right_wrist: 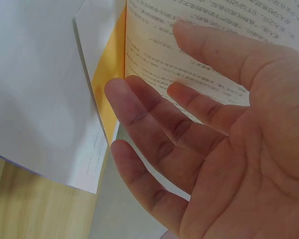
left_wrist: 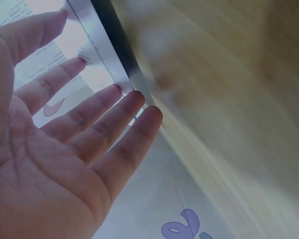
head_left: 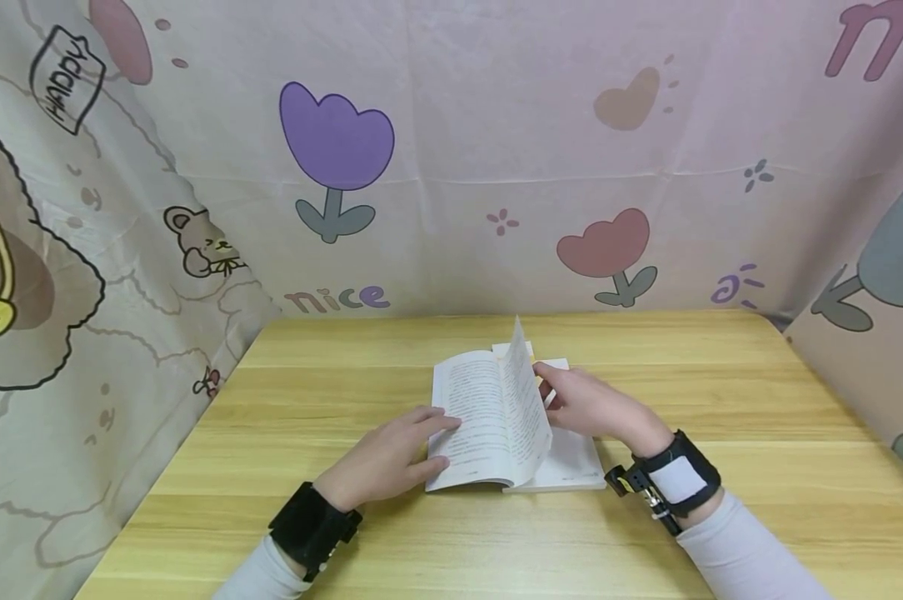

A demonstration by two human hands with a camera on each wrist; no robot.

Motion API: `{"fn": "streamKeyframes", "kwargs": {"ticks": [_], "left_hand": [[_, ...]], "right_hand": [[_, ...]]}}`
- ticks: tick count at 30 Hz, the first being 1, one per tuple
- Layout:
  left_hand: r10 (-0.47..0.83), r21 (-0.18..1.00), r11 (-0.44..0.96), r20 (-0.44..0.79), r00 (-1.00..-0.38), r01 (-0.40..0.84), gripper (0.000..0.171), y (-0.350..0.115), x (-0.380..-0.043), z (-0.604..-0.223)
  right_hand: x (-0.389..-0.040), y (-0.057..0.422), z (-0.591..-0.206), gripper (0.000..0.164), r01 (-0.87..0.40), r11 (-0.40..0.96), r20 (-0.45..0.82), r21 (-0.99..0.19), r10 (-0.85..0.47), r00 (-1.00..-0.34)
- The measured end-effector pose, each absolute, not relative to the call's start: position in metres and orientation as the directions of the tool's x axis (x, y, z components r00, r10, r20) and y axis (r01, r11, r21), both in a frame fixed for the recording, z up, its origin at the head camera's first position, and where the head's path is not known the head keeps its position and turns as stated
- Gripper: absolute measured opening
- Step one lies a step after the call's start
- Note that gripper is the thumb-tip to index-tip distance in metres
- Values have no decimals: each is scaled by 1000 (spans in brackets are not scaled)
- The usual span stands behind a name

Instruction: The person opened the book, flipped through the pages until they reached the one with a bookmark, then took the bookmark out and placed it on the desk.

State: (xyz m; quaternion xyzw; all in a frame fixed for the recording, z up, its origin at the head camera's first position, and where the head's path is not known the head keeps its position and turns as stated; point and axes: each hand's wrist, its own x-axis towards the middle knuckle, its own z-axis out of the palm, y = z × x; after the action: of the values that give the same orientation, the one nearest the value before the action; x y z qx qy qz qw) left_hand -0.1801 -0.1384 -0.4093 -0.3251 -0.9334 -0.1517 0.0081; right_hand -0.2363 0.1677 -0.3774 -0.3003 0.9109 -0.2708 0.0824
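A book (head_left: 470,408) lies spread on the table, small print covering its left page. From its middle a leaf (head_left: 525,404) stands nearly upright. My left hand (head_left: 395,454) rests at the left page's outer edge, its fingers extended over the paper; the left wrist view shows that hand (left_wrist: 65,134) spread beside the book's edge (left_wrist: 97,42). Just right of the raised leaf is my right hand (head_left: 594,400), fingers loosely bent. In the right wrist view this hand (right_wrist: 204,134) has nothing between thumb and fingers, with a printed page (right_wrist: 154,55) behind them.
Near the book's top, a yellow strip (right_wrist: 109,74) shows beside white paper (right_wrist: 40,94). The wooden table (head_left: 331,367) meets a patterned cloth backdrop (head_left: 451,233) at its far edge. Another cloth (head_left: 144,333) hangs along the left side. Both wrists wear black straps (head_left: 680,479).
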Motion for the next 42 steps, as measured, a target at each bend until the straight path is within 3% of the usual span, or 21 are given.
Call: {"fn": "streamKeyframes", "kwargs": {"ticks": [8, 26, 37, 42], "left_hand": [[586, 255, 762, 121, -801, 596, 52, -137, -178, -396], [575, 240, 751, 222, -787, 616, 53, -138, -172, -378], [590, 205, 689, 398, -703, 695, 54, -133, -170, -361], [598, 196, 670, 429, -677, 716, 55, -130, -169, -356]], "right_hand": [[-234, 165, -379, 54, -491, 670, 2, -558, -590, -807], [-229, 154, -379, 58, -489, 694, -8, -529, -581, -814], [-227, 149, -380, 57, -515, 675, 19, -529, -597, -802], [-225, 147, -382, 48, -532, 650, 43, -543, -611, -791]]}}
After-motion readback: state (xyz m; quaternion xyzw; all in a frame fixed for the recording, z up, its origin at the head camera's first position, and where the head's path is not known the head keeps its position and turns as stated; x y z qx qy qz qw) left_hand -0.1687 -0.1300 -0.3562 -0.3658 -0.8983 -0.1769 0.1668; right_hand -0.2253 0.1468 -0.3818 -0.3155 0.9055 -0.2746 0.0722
